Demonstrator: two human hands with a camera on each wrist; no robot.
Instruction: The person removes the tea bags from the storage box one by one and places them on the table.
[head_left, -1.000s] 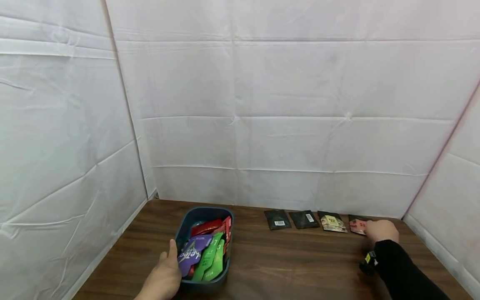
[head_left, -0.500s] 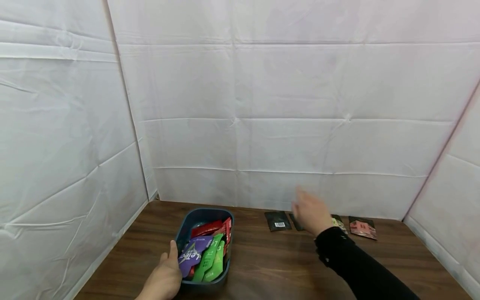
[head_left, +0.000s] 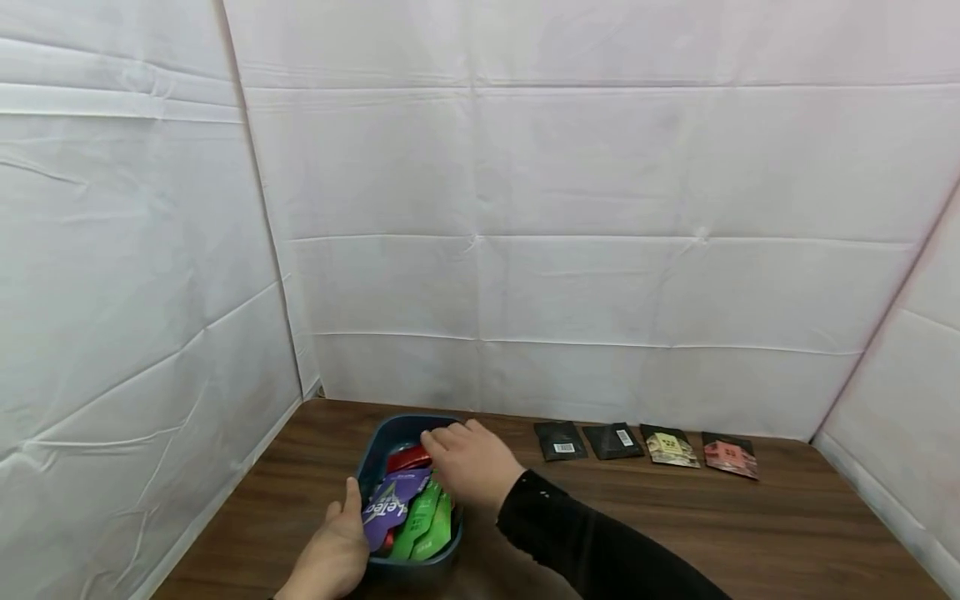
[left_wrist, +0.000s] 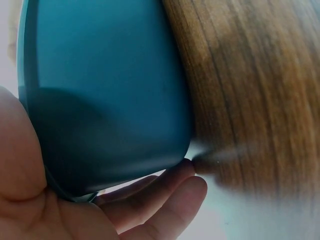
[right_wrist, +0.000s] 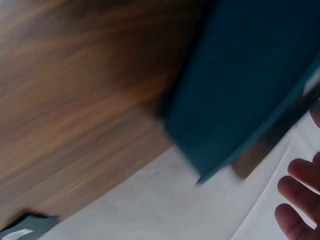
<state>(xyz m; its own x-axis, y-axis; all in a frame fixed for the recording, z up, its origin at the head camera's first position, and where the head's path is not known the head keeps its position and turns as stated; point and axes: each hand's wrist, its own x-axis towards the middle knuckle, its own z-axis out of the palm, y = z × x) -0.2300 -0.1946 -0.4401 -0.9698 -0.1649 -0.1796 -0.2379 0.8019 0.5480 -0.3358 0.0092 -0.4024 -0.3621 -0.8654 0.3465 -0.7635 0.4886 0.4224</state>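
Note:
A dark blue-green plastic bin (head_left: 375, 442) stands on the wooden table, holding a purple sachet (head_left: 387, 508), green sachets (head_left: 417, 525) and a red packet (head_left: 407, 457). My left hand (head_left: 330, 546) grips its near left side; in the left wrist view the fingers (left_wrist: 175, 200) curl round a corner of the bin wall (left_wrist: 110, 95). My right hand (head_left: 474, 464) hovers over the bin's right rim, hiding part of the contents. Its fingers (right_wrist: 295, 195) are loosely bent in the right wrist view, and nothing shows between them.
Along the back of the table lie two black sachets with barcode labels (head_left: 560, 442) (head_left: 613, 442), a black-and-yellow sachet (head_left: 670, 447) and a black-and-red sachet (head_left: 731, 456). White sheet walls (head_left: 585, 292) enclose the back and both sides.
My right hand has left the black-and-red sachet at far right and swept left across the row to the bin. My left hand stays on the bin. The sachets in the row keep their places.

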